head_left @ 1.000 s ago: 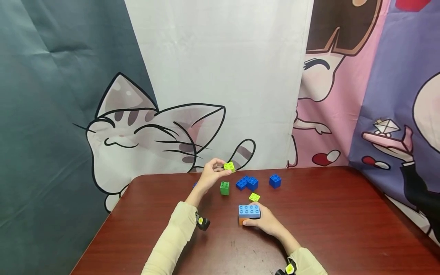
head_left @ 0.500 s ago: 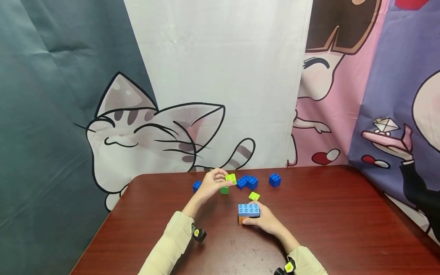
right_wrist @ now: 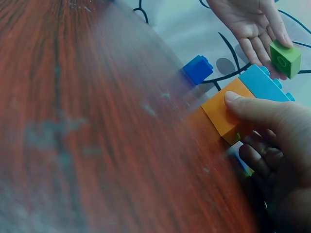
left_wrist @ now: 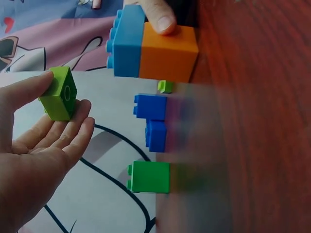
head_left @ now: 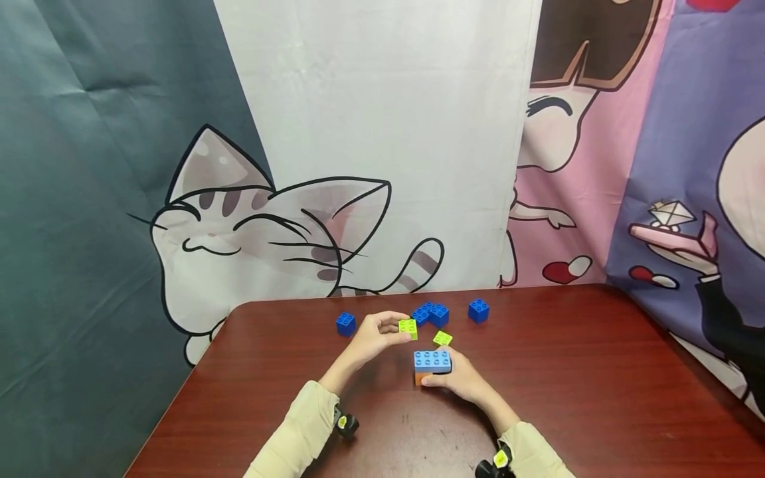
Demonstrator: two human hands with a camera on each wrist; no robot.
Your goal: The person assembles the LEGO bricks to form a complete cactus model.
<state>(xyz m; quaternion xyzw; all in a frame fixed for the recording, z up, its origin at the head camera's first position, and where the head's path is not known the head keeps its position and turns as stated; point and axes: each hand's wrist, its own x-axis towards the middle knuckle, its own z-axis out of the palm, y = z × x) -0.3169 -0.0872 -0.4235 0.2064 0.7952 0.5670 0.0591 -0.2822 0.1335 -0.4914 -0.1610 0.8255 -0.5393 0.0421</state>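
My left hand (head_left: 372, 342) pinches a lime-green toy brick (head_left: 408, 329) between thumb and fingers, raised above the table. To its right and nearer the body, my right hand (head_left: 467, 380) grips a stack of two bricks: a light blue brick (head_left: 433, 361) on top of an orange brick (left_wrist: 168, 53). The thumb lies on the orange brick's near side. In the left wrist view the lime brick is level with the light blue studs, a short way off. A green brick (left_wrist: 150, 177) stands on the table, hidden behind my left hand in the head view.
A flat lime brick (head_left: 443, 338) lies just beyond the right hand. Two blue bricks (head_left: 439, 315) sit close together behind it, a further blue brick (head_left: 479, 311) to their right and another blue brick (head_left: 346, 324) at left. A printed cloth (head_left: 382, 133) hangs behind the table (head_left: 586, 372).
My left hand has come down and toward the body with the lime brick, nearing the stack. It now covers the green brick and uncovers the left blue one. My right hand stays nearly still.
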